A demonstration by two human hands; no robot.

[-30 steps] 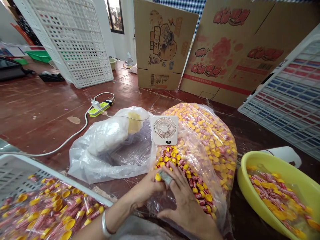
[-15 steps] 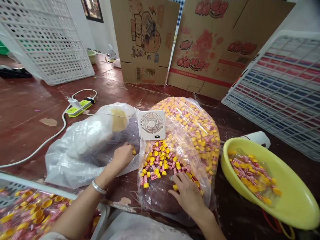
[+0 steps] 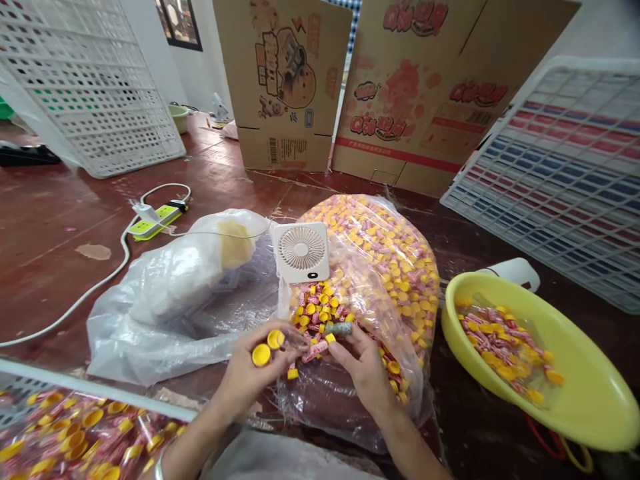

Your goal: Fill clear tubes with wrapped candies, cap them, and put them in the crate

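My left hand (image 3: 250, 373) is closed on two yellow caps (image 3: 267, 347), held just left of the open mouth of a big clear bag (image 3: 400, 267) full of yellow-capped red-and-white candy tubes. My right hand (image 3: 363, 367) pinches a small grey roll (image 3: 339, 329) over the loose tubes at the bag's mouth. A small white fan (image 3: 301, 251) stands at the bag's far edge, facing me.
A crumpled clear bag (image 3: 170, 293) lies to the left. A yellow-green basin (image 3: 575, 400) with tubes sits right, a white crate (image 3: 75, 427) of tubes at lower left. Cardboard boxes (image 3: 400, 87), white crates and a power strip (image 3: 155, 217) stand farther back.
My left hand came back from the crumpled bag toward the middle, now holding yellow caps. My right hand lifted off the tubes and holds the grey roll.
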